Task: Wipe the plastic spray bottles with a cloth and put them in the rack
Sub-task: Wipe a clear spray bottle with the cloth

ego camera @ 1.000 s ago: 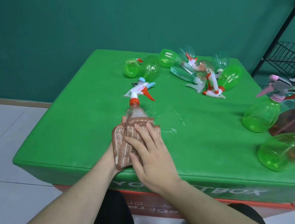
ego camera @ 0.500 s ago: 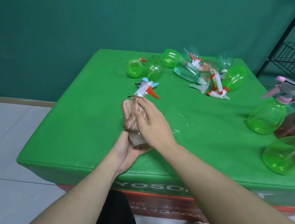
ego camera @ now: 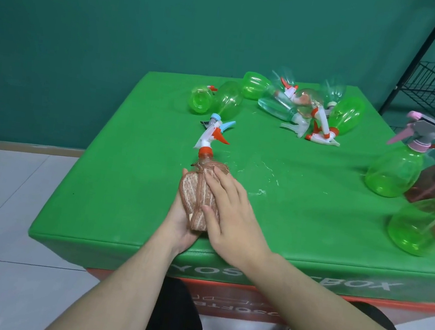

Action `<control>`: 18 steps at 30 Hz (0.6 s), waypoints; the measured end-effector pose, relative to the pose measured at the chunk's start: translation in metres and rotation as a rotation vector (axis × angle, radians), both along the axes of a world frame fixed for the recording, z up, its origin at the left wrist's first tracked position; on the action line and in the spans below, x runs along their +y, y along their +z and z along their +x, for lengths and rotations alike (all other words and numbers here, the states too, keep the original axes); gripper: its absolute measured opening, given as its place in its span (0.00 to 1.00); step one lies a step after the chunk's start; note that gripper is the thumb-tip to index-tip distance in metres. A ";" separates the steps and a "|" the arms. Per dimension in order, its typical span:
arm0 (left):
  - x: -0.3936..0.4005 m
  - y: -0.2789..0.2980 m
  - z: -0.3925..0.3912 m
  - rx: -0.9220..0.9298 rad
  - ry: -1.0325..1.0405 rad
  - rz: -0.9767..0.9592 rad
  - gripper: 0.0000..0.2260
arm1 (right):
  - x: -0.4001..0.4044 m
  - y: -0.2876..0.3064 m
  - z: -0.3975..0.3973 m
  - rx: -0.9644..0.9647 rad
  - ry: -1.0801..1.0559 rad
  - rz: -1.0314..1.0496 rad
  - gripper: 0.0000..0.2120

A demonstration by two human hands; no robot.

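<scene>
We see a green padded surface (ego camera: pixel 132 181) filling the middle of the frame. At its upper centre lies a heap of toppled spray bottles (ego camera: pixel 300 106), green and clear. Left of them two green bottles (ego camera: pixel 216 100) lie on their sides. At the right edge three upright bottles (ego camera: pixel 393 170) stand close together. Small wet streaks (ego camera: pixel 262 170) mark the cover near the centre.

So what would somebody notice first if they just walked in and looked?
Probably the two hands in the middle: the right hand presses a brown cloth around a clear spray bottle that the left hand holds from below. Next, the jumble of green and clear bottles lying at the far side of the bright green table.
</scene>
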State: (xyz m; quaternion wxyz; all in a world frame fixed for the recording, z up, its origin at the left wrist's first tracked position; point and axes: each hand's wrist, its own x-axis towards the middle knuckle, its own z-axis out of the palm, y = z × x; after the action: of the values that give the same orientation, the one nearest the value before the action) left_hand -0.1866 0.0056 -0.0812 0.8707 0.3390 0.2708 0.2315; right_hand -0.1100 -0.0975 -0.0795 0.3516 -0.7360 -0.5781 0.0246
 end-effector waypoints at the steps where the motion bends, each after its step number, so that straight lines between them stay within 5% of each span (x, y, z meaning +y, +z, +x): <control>1: 0.001 -0.002 0.001 0.005 -0.001 -0.004 0.28 | -0.003 -0.002 0.002 0.022 0.017 0.009 0.26; 6: 0.008 -0.017 0.006 -0.018 0.038 0.046 0.43 | -0.015 0.000 0.007 0.149 0.035 0.028 0.29; 18: -0.002 -0.009 0.007 -0.051 -0.042 0.200 0.44 | 0.033 0.028 0.032 0.294 -0.074 0.013 0.27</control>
State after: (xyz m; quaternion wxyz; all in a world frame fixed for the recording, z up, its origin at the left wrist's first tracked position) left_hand -0.1801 0.0032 -0.0903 0.8438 0.4239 0.2169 0.2475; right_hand -0.0784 -0.0646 -0.0511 0.4376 -0.7430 -0.4931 0.1154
